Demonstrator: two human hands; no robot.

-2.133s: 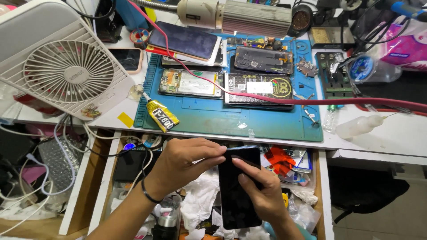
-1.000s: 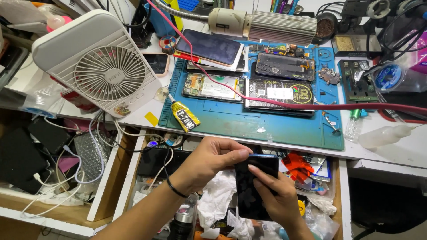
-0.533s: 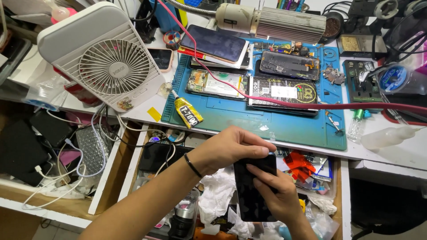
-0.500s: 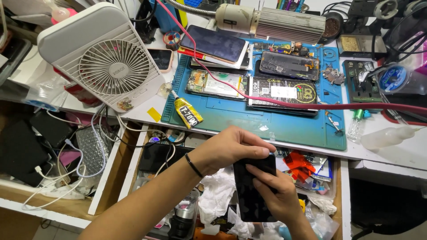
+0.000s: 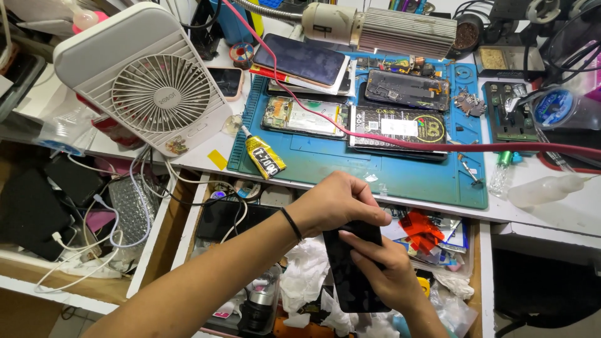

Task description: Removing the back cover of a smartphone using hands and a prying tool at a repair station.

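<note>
A black smartphone point(image 5: 352, 275) is held upright over an open drawer, below the bench edge. My right hand point(image 5: 387, 274) wraps its right side and lower half, thumb lying on the dark screen. My left hand point(image 5: 338, 203), with a black band on the wrist, comes in from the lower left and pinches the phone's top edge with its fingertips. A yellow and black glue tube point(image 5: 263, 154) lies on the left edge of the blue work mat point(image 5: 350, 164), just beyond my left hand.
Opened phones and boards point(image 5: 405, 89) lie on the mat under a red cable point(image 5: 438, 146). A white desk fan point(image 5: 153, 81) stands at left, a clear squeeze bottle point(image 5: 543, 189) at right. The drawer point(image 5: 300, 281) holds crumpled tissues, red wrappers, cables.
The view has drifted so the bench sits further right in the frame. Both hands stay on the phone; my left hand has shifted from the side to the top edge.
</note>
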